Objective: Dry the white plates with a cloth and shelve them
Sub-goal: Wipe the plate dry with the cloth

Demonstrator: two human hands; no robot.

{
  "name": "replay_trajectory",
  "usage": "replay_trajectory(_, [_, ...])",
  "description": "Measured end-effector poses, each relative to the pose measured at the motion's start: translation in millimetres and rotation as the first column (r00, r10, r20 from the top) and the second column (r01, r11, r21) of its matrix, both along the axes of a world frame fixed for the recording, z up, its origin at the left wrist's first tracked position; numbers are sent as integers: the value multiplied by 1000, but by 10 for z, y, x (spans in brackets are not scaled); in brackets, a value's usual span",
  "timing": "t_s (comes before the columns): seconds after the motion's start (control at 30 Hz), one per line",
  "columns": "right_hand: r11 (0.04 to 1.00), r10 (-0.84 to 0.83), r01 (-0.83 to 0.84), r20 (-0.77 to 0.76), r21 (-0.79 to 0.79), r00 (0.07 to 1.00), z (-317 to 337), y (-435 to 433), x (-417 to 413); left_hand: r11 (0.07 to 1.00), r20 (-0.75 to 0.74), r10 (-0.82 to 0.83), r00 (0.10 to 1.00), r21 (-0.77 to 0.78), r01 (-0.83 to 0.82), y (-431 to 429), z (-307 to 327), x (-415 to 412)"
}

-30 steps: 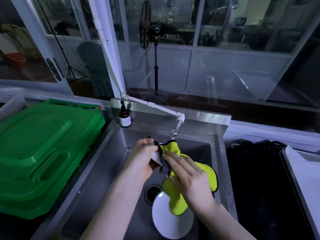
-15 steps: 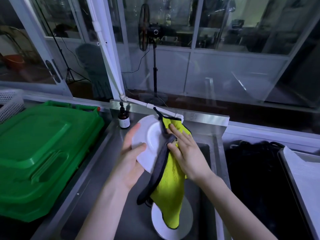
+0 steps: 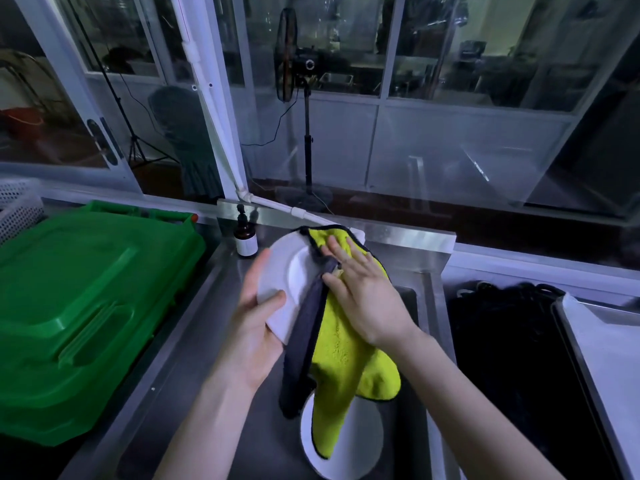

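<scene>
Steel worktop (image 3: 180, 341) with sink (image 3: 256, 441) beneath glazed partition (image 3: 450, 150); left grip (image 3: 256, 327) clasps plate (image 3: 294, 271), right grip (image 3: 363, 292) flat on cloth (image 3: 343, 358).

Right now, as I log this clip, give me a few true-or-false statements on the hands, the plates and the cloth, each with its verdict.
1. The left hand holds a white plate tilted up above the sink. True.
2. The right hand presses a blue cloth against that plate. False: the cloth is yellow-green with a dark backing.
3. A second plate lies in the sink under the hanging cloth. True.
4. The brown bottle stands on the green lid. False: it stands on the steel ledge at the sink's back corner, beside the lid.
</scene>
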State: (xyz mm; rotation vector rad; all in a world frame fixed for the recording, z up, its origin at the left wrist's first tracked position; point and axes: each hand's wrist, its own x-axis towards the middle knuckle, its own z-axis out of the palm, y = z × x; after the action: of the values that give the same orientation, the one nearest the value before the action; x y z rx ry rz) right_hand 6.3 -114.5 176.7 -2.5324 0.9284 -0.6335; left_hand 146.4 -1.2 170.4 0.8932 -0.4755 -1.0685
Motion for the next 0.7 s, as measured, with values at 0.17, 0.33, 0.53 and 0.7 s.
replay_trajectory(0.17, [997, 80, -78, 83, -28, 993, -137, 321, -260, 999, 0, 23, 1000, -27, -23, 34, -14, 140])
replay_trajectory(0.33, [971, 234, -234, -8, -57, 972, -113, 520, -187, 996, 30, -83, 996, -23, 84, 1, -70, 45])
replay_trajectory(0.53, [994, 71, -68, 33, -91, 997, 78, 91, 30, 996, 102, -88, 991, -20, 91, -12, -38, -15])
replay_trajectory(0.7, [988, -156, 147, 223, 54, 962, 33, -28, -8, 998, 181, -58, 982, -13, 62, 49, 9, 76])
